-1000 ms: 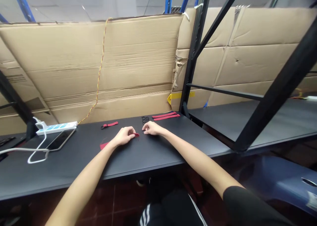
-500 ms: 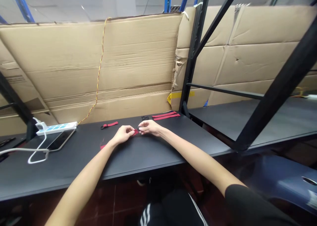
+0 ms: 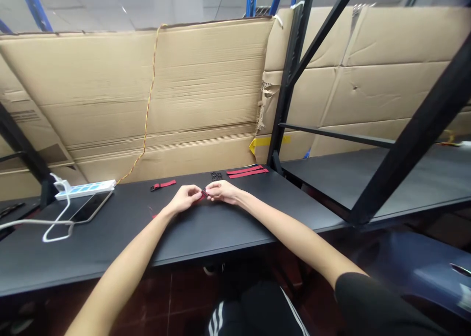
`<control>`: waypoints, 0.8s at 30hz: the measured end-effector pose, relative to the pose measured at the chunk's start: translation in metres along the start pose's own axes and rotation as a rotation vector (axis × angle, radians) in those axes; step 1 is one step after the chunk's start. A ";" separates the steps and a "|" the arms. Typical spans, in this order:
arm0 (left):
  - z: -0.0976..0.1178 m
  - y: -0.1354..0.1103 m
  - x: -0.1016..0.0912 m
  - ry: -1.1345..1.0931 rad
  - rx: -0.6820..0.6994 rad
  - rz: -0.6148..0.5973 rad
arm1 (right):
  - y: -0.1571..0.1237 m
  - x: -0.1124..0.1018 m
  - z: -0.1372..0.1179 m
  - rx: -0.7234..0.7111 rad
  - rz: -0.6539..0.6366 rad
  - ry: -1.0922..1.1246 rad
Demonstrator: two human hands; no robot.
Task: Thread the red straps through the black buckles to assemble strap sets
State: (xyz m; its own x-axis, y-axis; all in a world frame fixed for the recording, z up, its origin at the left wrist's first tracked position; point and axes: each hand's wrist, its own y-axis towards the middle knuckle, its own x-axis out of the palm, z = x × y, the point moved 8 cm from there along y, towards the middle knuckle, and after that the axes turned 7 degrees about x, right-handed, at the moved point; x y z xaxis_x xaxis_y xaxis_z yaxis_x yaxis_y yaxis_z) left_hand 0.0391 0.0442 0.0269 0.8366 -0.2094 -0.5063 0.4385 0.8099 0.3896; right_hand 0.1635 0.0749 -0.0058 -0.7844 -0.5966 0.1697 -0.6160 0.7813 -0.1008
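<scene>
Over the middle of the black table point(image 3: 206, 233), my left hand point(image 3: 185, 199) and my right hand point(image 3: 222, 191) meet fingertip to fingertip. Both pinch the end of a red strap point(image 3: 202, 194); the rest of the strap runs back under my left wrist and is mostly hidden. My right fingers seem to hold a small dark piece against the strap's end, too small to name. Behind the hands lie a pile of small black buckles point(image 3: 216, 175), two flat red straps point(image 3: 246, 171) and a red strap with a black buckle point(image 3: 163, 184).
A white power strip point(image 3: 85, 189), a phone point(image 3: 88, 207) and a white cable point(image 3: 40, 225) lie at the table's left. Cardboard sheets point(image 3: 191, 95) wall off the back. A black rack post point(image 3: 285, 88) stands at the right, with a second black shelf point(image 3: 386, 179) beyond.
My hands were a little apart on the table; they have come together and lifted slightly, and the red strap's end is now pinched between both.
</scene>
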 end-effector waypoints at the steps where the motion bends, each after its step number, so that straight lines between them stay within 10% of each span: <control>1: 0.001 0.000 0.000 -0.029 0.004 0.013 | 0.000 0.001 0.000 -0.001 -0.010 0.016; 24: 0.018 -0.001 -0.017 0.083 0.052 0.218 | 0.001 -0.001 -0.010 -0.219 0.095 -0.011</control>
State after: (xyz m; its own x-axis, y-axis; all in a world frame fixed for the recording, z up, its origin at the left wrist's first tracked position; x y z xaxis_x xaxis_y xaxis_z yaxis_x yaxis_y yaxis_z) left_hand 0.0300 0.0370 0.0490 0.8845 0.0145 -0.4663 0.2687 0.8012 0.5346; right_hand 0.1644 0.0785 0.0037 -0.8397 -0.5192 0.1590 -0.5095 0.8547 0.0997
